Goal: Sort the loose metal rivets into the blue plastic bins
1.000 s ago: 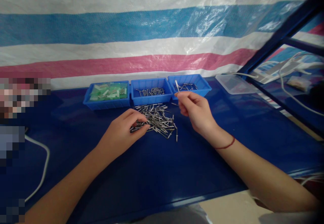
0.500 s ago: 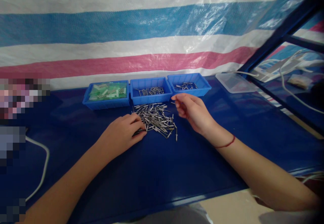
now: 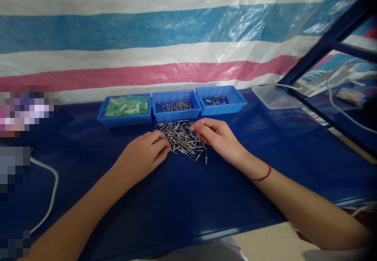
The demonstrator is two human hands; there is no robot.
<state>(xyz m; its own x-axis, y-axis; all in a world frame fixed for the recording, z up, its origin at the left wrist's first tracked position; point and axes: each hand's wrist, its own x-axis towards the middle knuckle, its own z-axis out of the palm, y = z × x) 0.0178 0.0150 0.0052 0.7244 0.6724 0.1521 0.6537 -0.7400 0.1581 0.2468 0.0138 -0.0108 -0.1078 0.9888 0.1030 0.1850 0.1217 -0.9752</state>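
A loose pile of silvery blind rivets [image 3: 182,139] lies on the dark blue table [image 3: 176,198]. At the pile's left edge rests my left hand [image 3: 147,149], fingers curled and thumb drawn in against them; whatever is between the fingertips is hidden. My right hand [image 3: 216,137] reaches the pile's upper right side with thumb and forefinger pinched together among the rivets. Whether a rivet is in that pinch is too small to tell. Just behind the pile stand a middle blue bin [image 3: 176,113] and a right blue bin [image 3: 222,105], both with rivets inside.
A left blue bin [image 3: 125,119] holds a green plastic bag [image 3: 126,105] of parts. A clear plastic lid [image 3: 275,97] lies at the back right, near a blue metal frame [image 3: 318,56]. A white cable [image 3: 55,182] curves at left. Striped sheeting [image 3: 147,29] hangs behind.
My right hand has moved left and nearer, from beside the bins' front corner onto the pile. My left hand stays at the pile's left edge, its thumb drawn closer to the fingers.
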